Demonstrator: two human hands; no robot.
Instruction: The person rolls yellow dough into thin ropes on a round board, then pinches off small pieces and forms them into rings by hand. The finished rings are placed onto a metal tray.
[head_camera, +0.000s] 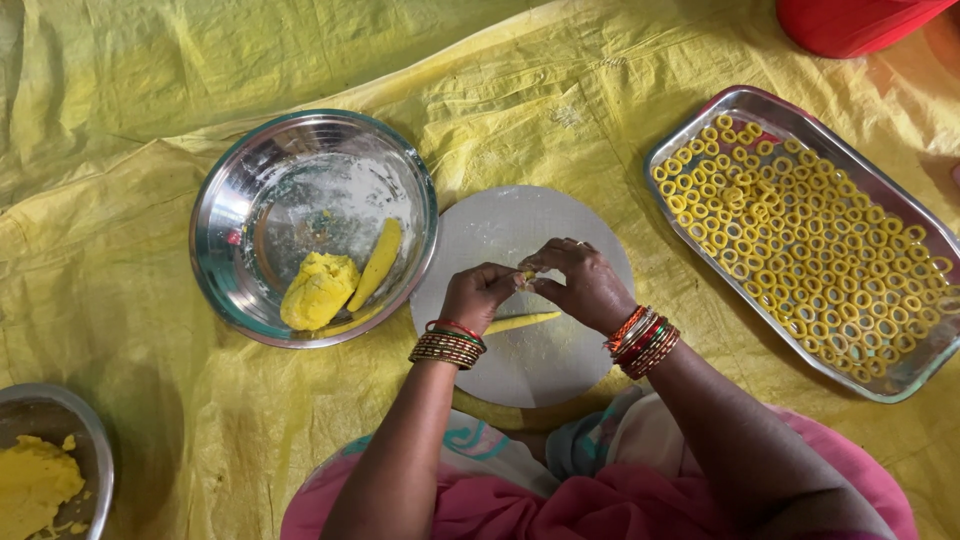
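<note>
Fingers of the left hand and right hand are pinching a small yellow dough piece together above the round board, beside the steel bowl.

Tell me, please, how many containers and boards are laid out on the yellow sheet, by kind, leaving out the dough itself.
Steel bowls: 2, one by the left hand, one at the lower left corner.
Steel trays: 1, the tray of yellow rings beyond the right hand.
Round boards: 1, the board under both hands.
Total: 4
</note>
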